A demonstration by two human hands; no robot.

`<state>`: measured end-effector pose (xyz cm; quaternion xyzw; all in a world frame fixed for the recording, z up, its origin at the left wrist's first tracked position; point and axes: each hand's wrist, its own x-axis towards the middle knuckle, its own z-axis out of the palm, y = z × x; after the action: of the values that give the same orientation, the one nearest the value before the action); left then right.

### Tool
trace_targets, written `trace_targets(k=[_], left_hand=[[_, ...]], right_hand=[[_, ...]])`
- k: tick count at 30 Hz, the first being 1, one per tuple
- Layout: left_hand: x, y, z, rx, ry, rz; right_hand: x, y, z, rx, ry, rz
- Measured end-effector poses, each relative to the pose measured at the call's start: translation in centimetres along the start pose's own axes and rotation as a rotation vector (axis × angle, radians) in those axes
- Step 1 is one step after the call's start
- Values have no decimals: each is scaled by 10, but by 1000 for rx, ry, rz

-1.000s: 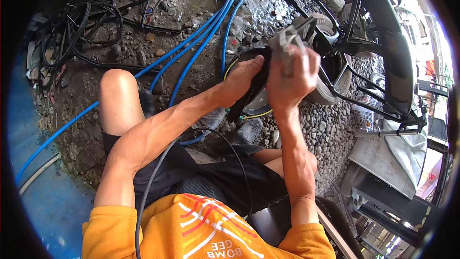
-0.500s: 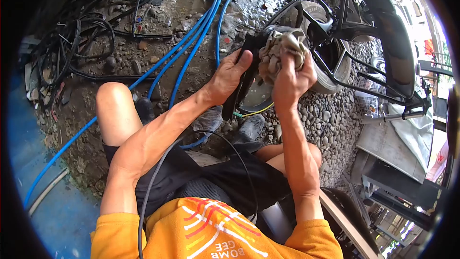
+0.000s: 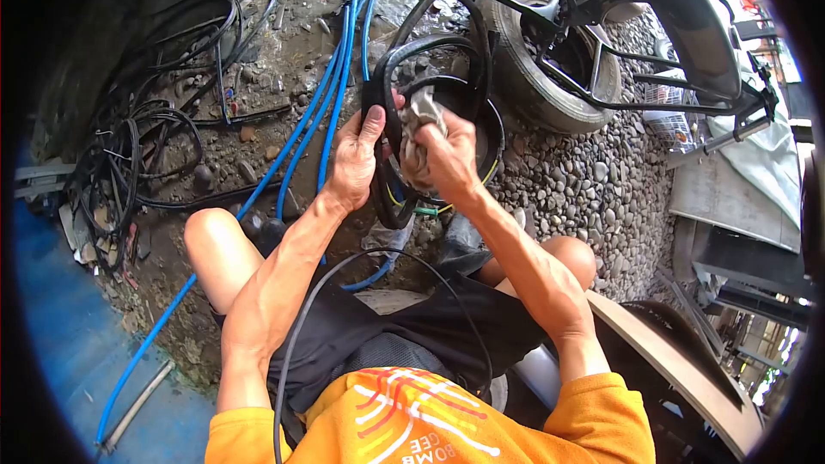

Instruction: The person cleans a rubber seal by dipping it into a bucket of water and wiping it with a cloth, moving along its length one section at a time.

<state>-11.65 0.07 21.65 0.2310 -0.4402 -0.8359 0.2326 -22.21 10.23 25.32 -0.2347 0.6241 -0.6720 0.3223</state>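
Ground outdoors: wet dirt on the left, rounded gravel [image 3: 593, 180] on the right. Blue hoses [image 3: 339, 77] ran across the dirt, with a tangle of black cables [image 3: 129, 137] well apart at far left. A motorbike's tyre [image 3: 524, 77] stood on the gravel under its frame [image 3: 636, 51].

Person crouched, knees apart, both arms reaching forward.

Obs. 1: black rubber tube [image 3: 385, 64] was held up off the ground, in front of the knees and just beside the tyre. It formed a loose loop, with one arc rising toward the wheel and the lower part hanging by a dark round basin-like shape whose contents could not be made out.

Obs. 2: left hand [image 3: 357, 159] was wrapped closed around the tube's left run, thumb up along the rubber, bracing it.

Obs. 3: right hand [image 3: 451, 163] was clenched on a crumpled grey rag [image 3: 421, 125], which was pressed against the tube right beside the left hand.

Judgement on progress: the tube was out of the tyre and free in the hands, so removal looked done. Wiping looked under way on one short section only. The upper arc and the hanging part lay outside the rag's contact, and whether they were clean could not be told. Nothing like a patch or glue was visible near the hands. The tube had not been refitted, so most of the work appeared to remain.
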Motion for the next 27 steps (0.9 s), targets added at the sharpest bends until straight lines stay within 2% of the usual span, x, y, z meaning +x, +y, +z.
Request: trace_targets(k=[1,2,3,4,5,7,10,11,13,15,16,19,20,21,23,24,27], left_hand=[[-2,5,5,38,20,-39],[-5,7,10,73,43,-84],[-8,10,14,110,67,-132],[-7,11,13,19,50,-149],[-7,10,13,-31,41,-105],[-4,10,17,-128,12,-11],[-3,8,8,-48,12,-2],[-2,7,3,12,7,-3],[-3,14,4,-63,19,-36],[-2,11,-2,-2,56,-18],[-3,10,-3,45,62,-7],[-4,13,4,99,30,18],[-8,13,7,100,16,21],[1,1,-7,122,-4,33],[0,2,-1,79,64,50],[1,4,-2,80,81,25],[2,10,-5,48,65,-10]], right_hand=[[3,-7,0,30,10,-5],[13,-2,-6,45,-23,-130],[11,-19,-5,144,-113,-96],[7,-22,-5,110,-158,-31],[6,-22,-5,79,-203,26],[0,6,-3,87,-172,-31],[-7,19,-11,-30,-215,1],[-10,23,-13,72,-216,134],[-11,41,-22,-286,-170,163],[-16,50,-21,-476,-98,238],[-16,49,-21,-519,-48,205],[-16,31,-19,-27,-118,340],[-12,36,-17,-98,-81,150],[-13,32,-10,28,-76,35],[-19,17,-18,-253,-201,31],[-18,30,-19,-228,-270,-55],[-18,44,-27,-419,-430,-10]])
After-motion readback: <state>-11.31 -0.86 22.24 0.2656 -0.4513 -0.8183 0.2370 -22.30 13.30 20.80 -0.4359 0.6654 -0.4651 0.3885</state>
